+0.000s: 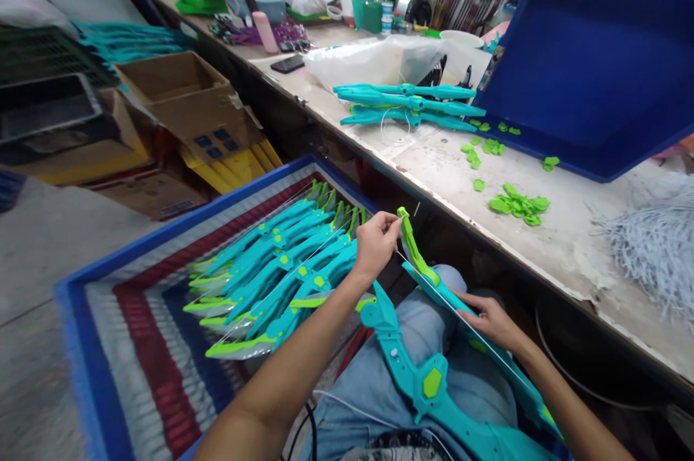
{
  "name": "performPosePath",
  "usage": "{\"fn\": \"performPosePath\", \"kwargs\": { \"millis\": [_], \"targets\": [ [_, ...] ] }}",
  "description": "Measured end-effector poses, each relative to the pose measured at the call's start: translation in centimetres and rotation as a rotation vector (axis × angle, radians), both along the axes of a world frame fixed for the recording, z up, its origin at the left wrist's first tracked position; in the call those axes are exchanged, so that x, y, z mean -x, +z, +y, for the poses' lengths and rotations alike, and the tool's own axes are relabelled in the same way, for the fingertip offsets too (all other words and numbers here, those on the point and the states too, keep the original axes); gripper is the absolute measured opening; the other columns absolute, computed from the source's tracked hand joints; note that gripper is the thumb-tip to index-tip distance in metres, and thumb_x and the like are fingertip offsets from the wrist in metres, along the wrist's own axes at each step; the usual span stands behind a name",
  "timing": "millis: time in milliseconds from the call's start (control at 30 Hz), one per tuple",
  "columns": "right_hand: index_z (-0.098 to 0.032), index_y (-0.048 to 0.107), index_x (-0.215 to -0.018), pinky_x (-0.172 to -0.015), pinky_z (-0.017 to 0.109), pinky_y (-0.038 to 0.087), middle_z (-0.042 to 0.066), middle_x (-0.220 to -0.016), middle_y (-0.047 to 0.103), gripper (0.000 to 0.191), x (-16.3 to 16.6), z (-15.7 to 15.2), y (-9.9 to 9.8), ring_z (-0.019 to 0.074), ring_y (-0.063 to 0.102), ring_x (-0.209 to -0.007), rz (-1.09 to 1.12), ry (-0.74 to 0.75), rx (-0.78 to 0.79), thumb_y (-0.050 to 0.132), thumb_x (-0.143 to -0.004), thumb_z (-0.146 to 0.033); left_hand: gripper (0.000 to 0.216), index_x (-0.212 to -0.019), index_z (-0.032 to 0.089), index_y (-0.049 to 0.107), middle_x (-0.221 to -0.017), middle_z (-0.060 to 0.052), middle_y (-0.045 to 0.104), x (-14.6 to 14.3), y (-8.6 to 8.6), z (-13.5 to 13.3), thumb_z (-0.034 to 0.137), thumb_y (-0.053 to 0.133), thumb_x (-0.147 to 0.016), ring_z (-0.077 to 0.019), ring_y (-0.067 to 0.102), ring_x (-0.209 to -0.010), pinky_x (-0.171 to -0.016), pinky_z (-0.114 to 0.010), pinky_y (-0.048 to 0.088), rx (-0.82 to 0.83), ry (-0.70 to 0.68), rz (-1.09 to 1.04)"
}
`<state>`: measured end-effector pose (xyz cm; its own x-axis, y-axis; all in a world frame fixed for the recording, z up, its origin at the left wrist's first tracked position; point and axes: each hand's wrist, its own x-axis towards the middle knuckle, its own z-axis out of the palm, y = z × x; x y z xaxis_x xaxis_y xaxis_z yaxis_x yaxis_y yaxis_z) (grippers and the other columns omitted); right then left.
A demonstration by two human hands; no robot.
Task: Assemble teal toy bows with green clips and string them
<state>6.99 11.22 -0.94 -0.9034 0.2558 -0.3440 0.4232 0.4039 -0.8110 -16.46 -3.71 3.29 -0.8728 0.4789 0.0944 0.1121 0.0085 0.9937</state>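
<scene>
My left hand (377,244) is closed in a pinch on a white string (434,291), beside the bright green tip (410,240) of a teal toy bow (434,289). The string runs from those fingers down along the bow toward the lower right. Around the teal limb my right hand (488,318) is closed, its thumb lying near the string. A second teal toy bow (431,381), with a green hexagonal piece, lies across my lap. Part of it is hidden behind my left forearm.
Left of my legs, a blue-rimmed tray (124,251) with a striped cloth holds several strung toy bows (282,259). The worktable (542,259) carries a stack of teal bows (409,103), small green pieces (520,204), white strings (656,240) and a tilted blue tray (585,63). Cardboard boxes (184,100) stand left.
</scene>
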Motion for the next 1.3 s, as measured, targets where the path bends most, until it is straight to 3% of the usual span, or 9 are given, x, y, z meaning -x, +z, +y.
{"fn": "performPosePath", "kwargs": {
  "millis": [400, 700, 767, 900, 1067, 1300],
  "targets": [
    [-0.026, 0.064, -0.125, -0.103, 0.042, 0.046, -0.001, -0.126, 0.063, 0.048, 0.0, -0.4, 0.0, 0.0304, 0.06, -0.117, 0.016, -0.008, -0.003, 0.059, -0.081, -0.045, 0.015, -0.073, 0.018, 0.059, -0.054, 0.004, 0.056, -0.2, 0.3, -0.8, 0.031, 0.056, -0.08, -0.0084, 0.049, -0.041, -0.043, -0.02, 0.037, 0.082, -0.004, 0.117],
    [-0.025, 0.063, -0.126, -0.102, 0.042, 0.047, -0.001, -0.125, 0.063, 0.049, -0.2, -0.4, -0.1, 0.0301, 0.061, -0.116, 0.027, -0.013, 0.004, 0.059, -0.081, -0.045, 0.014, -0.072, 0.018, 0.058, -0.052, 0.005, 0.057, 0.2, 1.1, -1.1, 0.03, 0.058, -0.078, -0.0081, 0.05, -0.038, -0.042, -0.02, 0.039, 0.037, -0.068, 0.048],
    [-0.025, 0.063, -0.126, -0.1, 0.041, 0.048, -0.001, -0.125, 0.064, 0.048, -0.3, -0.4, -0.3, 0.0298, 0.062, -0.114, 0.029, -0.008, -0.014, 0.058, -0.082, -0.044, 0.015, -0.081, 0.017, 0.056, -0.053, 0.005, 0.059, 0.6, 1.2, -1.0, 0.031, 0.06, -0.077, -0.0086, 0.051, -0.038, -0.041, -0.02, 0.039, -0.017, -0.108, -0.02],
    [-0.025, 0.063, -0.126, -0.094, 0.038, 0.052, 0.0, -0.121, 0.067, 0.048, -0.6, -0.9, -0.5, 0.0287, 0.065, -0.107, 0.032, -0.007, -0.081, 0.058, -0.081, -0.042, 0.043, -0.104, 0.014, 0.053, -0.054, 0.005, 0.063, 1.6, 1.6, -1.2, 0.035, 0.07, -0.07, -0.0111, 0.055, -0.039, -0.046, -0.023, 0.045, -0.114, -0.271, -0.228],
    [-0.025, 0.065, -0.124, -0.091, 0.035, 0.053, 0.001, -0.118, 0.068, 0.046, -0.9, -1.5, -0.3, 0.0269, 0.068, -0.102, 0.059, -0.02, -0.151, 0.058, -0.081, -0.04, 0.049, -0.097, 0.011, 0.059, -0.058, 0.0, 0.067, 2.7, 1.6, -2.8, 0.042, 0.078, -0.063, -0.0122, 0.06, -0.044, -0.05, -0.024, 0.049, -0.118, -0.398, -0.385],
    [-0.025, 0.065, -0.123, -0.093, 0.038, 0.052, 0.003, -0.118, 0.068, 0.048, -0.4, -1.7, 0.2, 0.0287, 0.067, -0.104, 0.036, -0.01, -0.139, 0.059, -0.08, -0.044, 0.054, -0.112, 0.011, 0.058, -0.06, 0.0, 0.068, 3.1, 1.3, -3.7, 0.037, 0.076, -0.068, -0.0134, 0.062, -0.046, -0.051, -0.024, 0.048, -0.12, -0.498, -0.378]
  ]
}}
